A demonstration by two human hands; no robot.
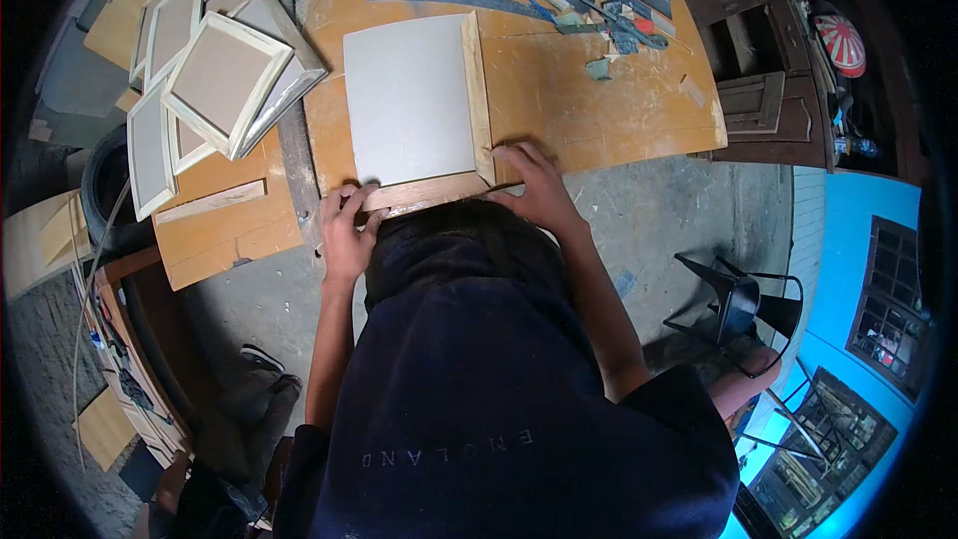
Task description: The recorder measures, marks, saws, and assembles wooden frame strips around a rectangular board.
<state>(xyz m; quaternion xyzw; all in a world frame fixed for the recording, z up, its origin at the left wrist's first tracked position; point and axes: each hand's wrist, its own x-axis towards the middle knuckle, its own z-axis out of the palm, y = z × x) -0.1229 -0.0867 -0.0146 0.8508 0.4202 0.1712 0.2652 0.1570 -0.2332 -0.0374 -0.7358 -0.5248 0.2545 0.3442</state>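
Observation:
A pale flat board [407, 105] lies on the orange table in front of me. A long wooden strip [476, 90] runs along its right edge. Across its near edge lies a shorter wooden strip [424, 194], meeting the long one at the near right corner. My left hand [346, 235] pinches the left end of the shorter strip, fingertips at the board's edge. At the corner, my right hand [544, 192] has curled fingers against the outer side of the long strip and its thumb lower down by the joint.
Several pale wooden frames [225, 83] with backing are piled at the left. A dark flat strip [449, 2] and a cluttered heap of tools and scraps [614, 15] lie farther back. A black metal chair [738, 304] stands right; another person's leg [269, 399] shows lower left.

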